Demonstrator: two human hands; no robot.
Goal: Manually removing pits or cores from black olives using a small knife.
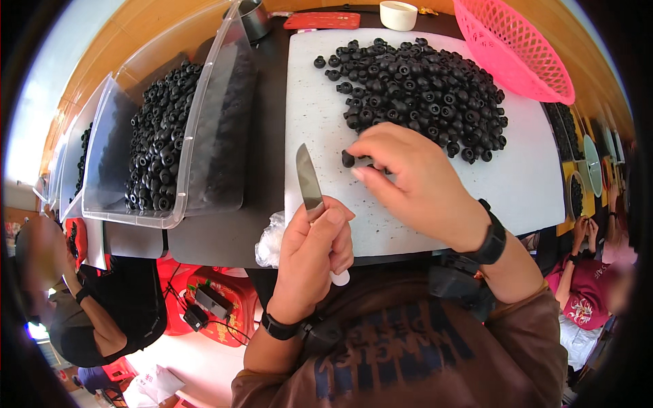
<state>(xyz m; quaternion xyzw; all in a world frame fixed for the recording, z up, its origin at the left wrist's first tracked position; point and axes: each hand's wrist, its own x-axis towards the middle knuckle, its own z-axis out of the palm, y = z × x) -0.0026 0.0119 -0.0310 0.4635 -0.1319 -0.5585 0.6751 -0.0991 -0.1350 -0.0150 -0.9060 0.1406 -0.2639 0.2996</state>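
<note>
My left hand is closed round the handle of a small knife, its blade pointing up and away over the white foam sheet. Between the thumb and forefinger of my right hand is a small round black rubber part, held just above the sheet. One or two more dark pieces show partly under that hand, half hidden by the fingers. Beyond it lies a wide heap of the same black parts, each with a knob or a hole. Fine black crumbs are scattered over the sheet near both hands.
Left of the sheet stands a clear plastic bin holding many black parts. A pink basket leans at the far right. At the back are a white cup, a red packet and a metal pot. People sit at both sides.
</note>
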